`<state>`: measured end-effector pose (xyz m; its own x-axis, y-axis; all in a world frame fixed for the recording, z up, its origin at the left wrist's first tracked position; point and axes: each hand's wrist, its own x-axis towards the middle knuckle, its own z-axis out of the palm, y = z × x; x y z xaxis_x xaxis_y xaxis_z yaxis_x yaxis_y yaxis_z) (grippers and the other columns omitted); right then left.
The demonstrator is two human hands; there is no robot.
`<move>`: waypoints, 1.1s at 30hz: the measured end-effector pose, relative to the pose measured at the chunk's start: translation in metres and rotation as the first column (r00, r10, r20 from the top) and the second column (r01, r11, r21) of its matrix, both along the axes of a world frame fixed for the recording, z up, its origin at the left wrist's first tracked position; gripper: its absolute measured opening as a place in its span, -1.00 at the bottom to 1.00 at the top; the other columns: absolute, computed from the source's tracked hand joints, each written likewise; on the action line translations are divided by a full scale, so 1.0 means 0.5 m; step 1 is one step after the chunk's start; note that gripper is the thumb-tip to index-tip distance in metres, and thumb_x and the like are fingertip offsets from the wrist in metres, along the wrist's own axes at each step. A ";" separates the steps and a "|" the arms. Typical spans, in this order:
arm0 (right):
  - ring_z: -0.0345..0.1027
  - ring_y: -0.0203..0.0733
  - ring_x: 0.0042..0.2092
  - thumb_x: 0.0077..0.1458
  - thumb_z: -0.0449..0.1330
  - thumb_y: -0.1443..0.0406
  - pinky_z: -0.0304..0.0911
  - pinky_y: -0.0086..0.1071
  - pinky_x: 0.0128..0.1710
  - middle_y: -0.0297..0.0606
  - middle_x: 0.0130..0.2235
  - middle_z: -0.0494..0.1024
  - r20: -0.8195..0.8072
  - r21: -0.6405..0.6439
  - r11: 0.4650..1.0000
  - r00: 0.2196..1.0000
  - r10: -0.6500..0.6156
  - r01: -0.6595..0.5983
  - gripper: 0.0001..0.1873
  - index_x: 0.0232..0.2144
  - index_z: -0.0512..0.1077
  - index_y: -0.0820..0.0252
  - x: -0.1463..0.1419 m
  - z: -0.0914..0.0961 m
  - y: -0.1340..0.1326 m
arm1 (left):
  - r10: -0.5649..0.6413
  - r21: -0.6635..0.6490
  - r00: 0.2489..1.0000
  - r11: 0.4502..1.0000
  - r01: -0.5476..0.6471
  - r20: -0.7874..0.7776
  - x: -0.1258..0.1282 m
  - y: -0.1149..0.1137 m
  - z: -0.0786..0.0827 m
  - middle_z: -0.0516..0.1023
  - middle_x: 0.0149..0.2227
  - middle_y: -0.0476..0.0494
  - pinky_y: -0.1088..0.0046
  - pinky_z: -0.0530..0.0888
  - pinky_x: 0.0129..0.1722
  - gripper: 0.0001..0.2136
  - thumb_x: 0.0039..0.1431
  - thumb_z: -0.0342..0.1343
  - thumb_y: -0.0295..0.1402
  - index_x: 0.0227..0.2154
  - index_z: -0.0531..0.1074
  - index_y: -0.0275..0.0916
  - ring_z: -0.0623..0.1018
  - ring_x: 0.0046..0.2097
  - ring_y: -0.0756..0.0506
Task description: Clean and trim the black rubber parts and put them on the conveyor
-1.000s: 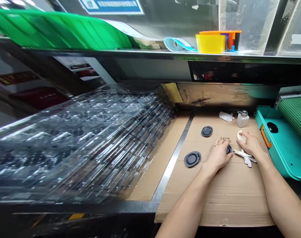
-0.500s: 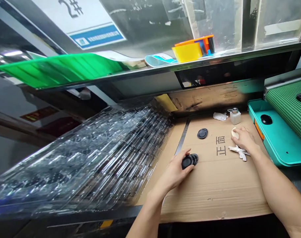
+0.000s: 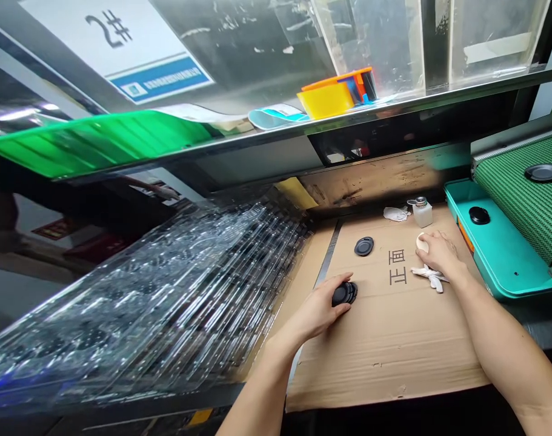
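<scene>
My left hand [image 3: 318, 307] is shut on a small stack of black rubber discs [image 3: 345, 293], resting them on the cardboard sheet [image 3: 385, 357]. My right hand [image 3: 440, 253] presses a cream-coloured pad [image 3: 421, 242], which shows only at its edge beyond my fingers. Another black disc [image 3: 363, 246] lies flat on the cardboard, apart from both hands. Just below my right hand is a crumpled white cloth [image 3: 430, 277]. Printed black characters [image 3: 397, 267] mark the cardboard between my hands.
A small dispensing bottle [image 3: 422, 214] and a white rag [image 3: 396, 213] sit at the cardboard's far edge. To the right are a teal tray [image 3: 498, 248] holding a black disc and a green belt [image 3: 525, 200]. Stacked clear plastic trays [image 3: 157, 297] fill the left.
My left hand has moved left, gathering the black discs into a stack. The disc lying beside it earlier is gone from the cardboard. My right hand stays on the pad.
</scene>
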<state>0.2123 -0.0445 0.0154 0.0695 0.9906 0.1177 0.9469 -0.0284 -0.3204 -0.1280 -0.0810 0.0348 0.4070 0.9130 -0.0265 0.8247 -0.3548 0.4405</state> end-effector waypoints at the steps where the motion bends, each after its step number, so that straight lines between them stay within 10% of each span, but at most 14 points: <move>1: 0.26 0.05 0.10 0.21 0.17 0.11 0.19 -0.24 0.00 -0.08 -0.02 0.43 0.001 0.005 1.000 1.000 0.001 -0.001 -0.62 0.04 0.44 0.06 0.000 -0.001 0.000 | -0.015 -0.005 1.000 1.000 0.015 -0.001 -0.003 0.000 0.000 0.45 0.23 -0.23 0.10 0.24 0.32 -0.37 0.05 0.18 -0.36 0.25 0.29 -0.21 0.38 0.28 -0.28; 23: 0.26 0.01 0.07 0.21 0.15 0.11 0.20 -0.23 0.01 -0.10 -0.01 0.45 -0.006 0.010 1.000 1.000 -0.025 0.025 -0.63 0.03 0.44 0.06 -0.011 0.000 -0.004 | -0.133 0.094 0.974 0.984 0.152 -0.184 -0.041 0.043 -0.008 0.39 0.26 -0.34 0.06 0.33 0.25 -0.39 0.15 0.12 -0.06 0.21 0.33 -0.24 0.40 0.26 -0.34; 27: 0.28 0.02 0.08 0.19 0.16 0.14 0.21 -0.19 0.03 -0.07 0.01 0.45 -0.040 0.006 1.000 0.999 -0.026 0.026 -0.64 0.00 0.46 0.10 -0.014 -0.003 -0.003 | -0.174 0.306 0.982 0.934 0.187 -0.071 0.118 0.069 0.100 0.41 0.24 -0.30 0.02 0.31 0.26 -0.41 0.20 0.07 0.03 0.19 0.35 -0.21 0.39 0.25 -0.35; 33: 0.30 0.12 0.10 0.15 0.19 0.19 0.24 -0.10 0.05 0.03 0.05 0.46 -0.140 0.058 0.998 0.990 -0.025 0.034 -0.59 0.02 0.45 0.22 -0.015 -0.011 -0.005 | -0.512 0.540 0.840 0.765 0.350 0.180 0.592 0.097 0.280 0.27 0.32 -0.26 -0.04 0.11 0.35 -0.59 0.28 0.05 -0.13 0.10 0.43 -0.22 0.18 0.35 -0.34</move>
<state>0.2047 -0.0468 0.0098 0.1184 0.9794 0.1636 0.8918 -0.0324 -0.4514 0.1680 -0.0322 0.1747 0.6725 0.5009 0.5448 0.3862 -0.8655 0.3190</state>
